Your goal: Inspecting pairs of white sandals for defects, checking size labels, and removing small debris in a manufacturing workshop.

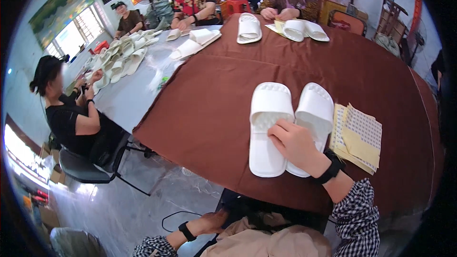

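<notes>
Two white slippers lie side by side on the brown cloth, toes pointing away from me: a left slipper (267, 154) and a right slipper (316, 104). My right hand (296, 146) reaches over them, fingers bent and drawn together on the left slipper's insole, just below its strap. Whatever may be between those fingertips is hidden. Close by on the right lie yellowish sticker sheets (362, 131) printed with small rows of dark marks. Down beside my lap is my left hand (213, 221), away from the slippers; its fingers are dark and hard to make out.
The brown tablecloth (214, 114) ends at a near edge before my lap. Farther off stand a white slipper (249, 28) and another pair (304, 30). A grey table (124, 107) at left bears a slipper heap (121, 57). Several people sit around, one on a black chair (90, 169).
</notes>
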The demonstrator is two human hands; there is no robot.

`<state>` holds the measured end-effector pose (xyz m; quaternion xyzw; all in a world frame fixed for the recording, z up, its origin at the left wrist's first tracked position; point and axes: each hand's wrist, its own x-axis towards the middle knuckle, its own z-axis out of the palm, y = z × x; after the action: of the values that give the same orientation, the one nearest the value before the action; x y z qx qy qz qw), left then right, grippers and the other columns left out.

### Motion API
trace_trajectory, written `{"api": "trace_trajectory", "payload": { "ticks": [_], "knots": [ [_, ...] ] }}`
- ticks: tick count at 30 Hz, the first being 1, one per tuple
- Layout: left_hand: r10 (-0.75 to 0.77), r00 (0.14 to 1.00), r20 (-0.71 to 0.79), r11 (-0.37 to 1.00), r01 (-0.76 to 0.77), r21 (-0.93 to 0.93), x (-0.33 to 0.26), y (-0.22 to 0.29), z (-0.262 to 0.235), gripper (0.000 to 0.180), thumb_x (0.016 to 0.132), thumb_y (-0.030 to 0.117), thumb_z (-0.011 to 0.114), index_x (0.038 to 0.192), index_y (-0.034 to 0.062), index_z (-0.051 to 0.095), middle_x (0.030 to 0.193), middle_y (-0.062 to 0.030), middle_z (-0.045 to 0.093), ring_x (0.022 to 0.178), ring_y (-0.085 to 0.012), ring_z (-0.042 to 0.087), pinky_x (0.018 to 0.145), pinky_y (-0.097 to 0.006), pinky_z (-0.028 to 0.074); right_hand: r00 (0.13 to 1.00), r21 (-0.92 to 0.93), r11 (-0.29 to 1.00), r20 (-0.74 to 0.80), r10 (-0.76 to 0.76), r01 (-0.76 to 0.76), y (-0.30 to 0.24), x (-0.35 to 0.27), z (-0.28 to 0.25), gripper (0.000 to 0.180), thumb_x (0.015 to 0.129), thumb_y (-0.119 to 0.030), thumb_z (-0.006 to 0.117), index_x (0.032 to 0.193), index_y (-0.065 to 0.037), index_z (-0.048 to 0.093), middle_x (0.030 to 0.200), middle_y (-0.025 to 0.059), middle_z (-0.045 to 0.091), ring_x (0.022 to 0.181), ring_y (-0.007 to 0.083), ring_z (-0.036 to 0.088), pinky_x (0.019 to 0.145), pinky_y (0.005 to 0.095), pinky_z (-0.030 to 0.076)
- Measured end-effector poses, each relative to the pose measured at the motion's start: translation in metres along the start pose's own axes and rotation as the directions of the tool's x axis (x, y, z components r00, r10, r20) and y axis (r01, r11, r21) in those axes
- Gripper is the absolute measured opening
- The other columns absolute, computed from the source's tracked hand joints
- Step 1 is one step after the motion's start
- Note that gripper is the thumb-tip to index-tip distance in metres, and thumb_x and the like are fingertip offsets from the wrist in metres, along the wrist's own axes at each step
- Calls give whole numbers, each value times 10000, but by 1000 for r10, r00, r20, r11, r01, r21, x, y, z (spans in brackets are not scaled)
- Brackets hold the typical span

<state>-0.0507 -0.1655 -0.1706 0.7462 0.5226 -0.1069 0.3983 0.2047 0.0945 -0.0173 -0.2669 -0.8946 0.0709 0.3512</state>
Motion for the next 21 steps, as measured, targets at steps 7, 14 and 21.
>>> {"api": "trace_trajectory", "payload": {
  "ticks": [7,14,21],
  "knots": [
    [135,991,2,981,-133,-142,-33,16,-83,496,1030,359,616,1330,-35,582,1212,-270,650,1105,-451,646,891,-480,544,991,97,988,74,115,-122,6,-2,-6,54,931,-148,690,957,-102,678,943,72,653,791,331,682,695,435,559],
    [268,694,-668,963,-164,215,-73,89,-197,405,918,210,740,1266,21,652,1109,-136,666,1016,-322,659,861,-419,535,994,55,994,59,88,-91,7,1,-6,73,928,-160,683,984,-113,676,950,55,663,819,311,699,704,423,568],
    [453,691,-564,752,43,658,-3,122,-253,422,896,136,719,1292,19,634,1222,-98,639,1165,-288,601,986,-404,497,992,75,990,59,113,-118,9,-7,-9,97,921,-142,693,1006,-97,684,962,58,670,836,311,700,713,426,569]
  ]
}}
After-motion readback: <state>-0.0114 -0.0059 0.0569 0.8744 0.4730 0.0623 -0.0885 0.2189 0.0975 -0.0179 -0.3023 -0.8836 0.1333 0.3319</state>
